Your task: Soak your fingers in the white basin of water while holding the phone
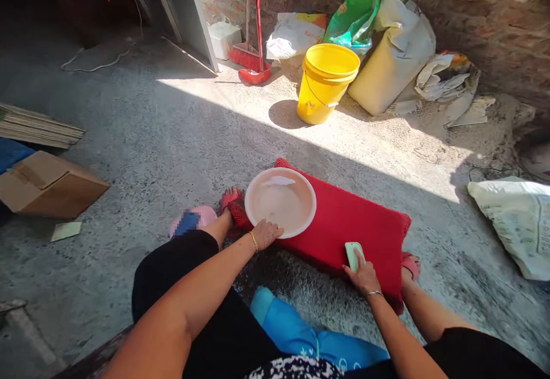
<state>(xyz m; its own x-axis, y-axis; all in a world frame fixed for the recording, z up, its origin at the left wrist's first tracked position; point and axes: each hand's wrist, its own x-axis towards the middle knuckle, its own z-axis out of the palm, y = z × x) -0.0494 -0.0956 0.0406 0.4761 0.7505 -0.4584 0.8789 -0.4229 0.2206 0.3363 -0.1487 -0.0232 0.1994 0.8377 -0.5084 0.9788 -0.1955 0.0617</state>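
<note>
A round whitish basin (282, 200) rests on the left end of a low, oblong surface covered in red cloth (348, 213). It seems to hold some cloudy liquid. My left hand (265, 232) grips the basin's near rim, its fingers reaching over the edge. Toward the right end of the red cloth, my right hand (363, 279) is closed round a pale green rounded block (354, 255). The block lies against the cloth, and its underside is hidden. Blue fabric (301, 333) with white markings lies between my legs.
A yellow bucket (327, 84) stands beyond the red cloth, with a red broom and dustpan (255, 74) behind it. Filled sacks (393, 52) lean on the brick wall. A cardboard box (51, 187) sits at left, a white sack (515, 218) at right.
</note>
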